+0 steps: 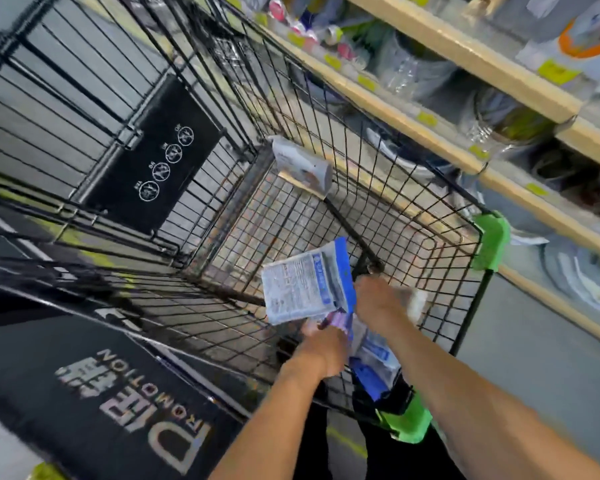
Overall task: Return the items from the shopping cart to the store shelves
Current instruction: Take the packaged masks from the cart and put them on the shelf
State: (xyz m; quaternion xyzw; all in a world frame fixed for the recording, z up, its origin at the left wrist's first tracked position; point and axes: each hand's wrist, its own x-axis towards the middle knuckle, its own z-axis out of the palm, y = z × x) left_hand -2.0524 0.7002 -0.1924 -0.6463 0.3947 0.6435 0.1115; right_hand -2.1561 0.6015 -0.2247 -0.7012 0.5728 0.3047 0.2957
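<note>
Your left hand [321, 348] and right hand [378, 299] grip blue-edged packets [307, 284] over the shopping cart [430, 237]; one grey pack [300, 164] remains inside, nothing visibly shelved yet.

Body in view: two bare forearms plus both hands, nothing else certain. Left hand [323, 351] and right hand [378, 301] both bare, no gloves. No sleeve reaches the visible part of either forearm, so short-sleeved or rolled up, can't tell which. No watch, band or ring that I can make out; motion blur on the right hand smears the fingers. Dark clothing shows low between the arms, black, probably trousers or a top, too blurred to tell which.
</note>
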